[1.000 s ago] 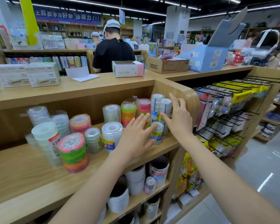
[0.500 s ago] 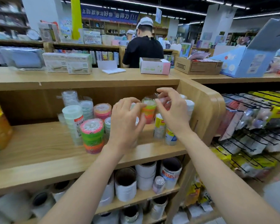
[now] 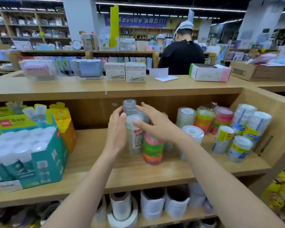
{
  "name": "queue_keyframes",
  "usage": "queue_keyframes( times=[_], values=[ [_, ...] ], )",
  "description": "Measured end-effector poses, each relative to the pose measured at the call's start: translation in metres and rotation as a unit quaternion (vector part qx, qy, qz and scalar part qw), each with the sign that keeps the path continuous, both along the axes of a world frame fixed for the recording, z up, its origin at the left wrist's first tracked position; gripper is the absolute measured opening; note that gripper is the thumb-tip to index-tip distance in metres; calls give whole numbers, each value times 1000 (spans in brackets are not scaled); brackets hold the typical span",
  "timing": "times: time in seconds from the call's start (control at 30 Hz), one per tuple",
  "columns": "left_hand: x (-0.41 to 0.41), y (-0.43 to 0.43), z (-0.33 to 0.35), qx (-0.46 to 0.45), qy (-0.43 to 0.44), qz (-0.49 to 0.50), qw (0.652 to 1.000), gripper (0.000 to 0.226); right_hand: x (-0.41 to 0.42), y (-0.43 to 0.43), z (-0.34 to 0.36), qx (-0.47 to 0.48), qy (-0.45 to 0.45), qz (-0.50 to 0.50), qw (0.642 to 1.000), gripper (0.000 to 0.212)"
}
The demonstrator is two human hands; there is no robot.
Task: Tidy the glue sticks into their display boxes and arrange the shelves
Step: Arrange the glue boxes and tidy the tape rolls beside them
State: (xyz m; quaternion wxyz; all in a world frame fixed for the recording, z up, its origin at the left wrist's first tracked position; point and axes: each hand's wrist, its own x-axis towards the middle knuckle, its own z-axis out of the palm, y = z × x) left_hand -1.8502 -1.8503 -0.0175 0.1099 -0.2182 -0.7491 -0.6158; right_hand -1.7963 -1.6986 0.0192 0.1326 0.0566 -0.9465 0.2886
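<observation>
Far left of the clear tape stack, on the same wooden shelf, we see the teal display box packed with white-capped glue sticks standing upright. An orange box stands between that display box and the stack, further back.

Our left hand is just left of the stack, palm turned toward it, fingers nearly straight and close together. The blur keeps us from telling whether it touches. It holds nothing.

Behind the stack rises a second clear stack. Our right hand hovers just right of the stack, fingers spread wide and the thumb reaching over its top, gripping nothing.

Touching the stack's right side, below that hand, is a coloured tape stack in pink, green and orange. Further right stand more tape rolls and labelled rolls, up to the shelf's end wall.

Above the stack runs the worktop, and past it stands a person in black.
</observation>
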Motion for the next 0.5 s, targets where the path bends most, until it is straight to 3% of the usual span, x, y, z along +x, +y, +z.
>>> queue_keyframes(
  times=[0.13,0.23,0.33,0.5],
  values=[
    [-27,-3,-9,39,-78,-44,995,57,-4,-6,-10,-20,2,-22,1000,76],
    [-42,-2,-14,26,-114,-81,990,52,1,-8,-12,-48,-8,-17,999,67],
    [-51,-2,-20,17,-86,-120,989,53,6,-13,-8,-49,-2,-22,999,63],
    [-54,-5,-22,-41,-27,-89,995,52,11,-13,-6,-51,14,-38,998,62]
  ],
)
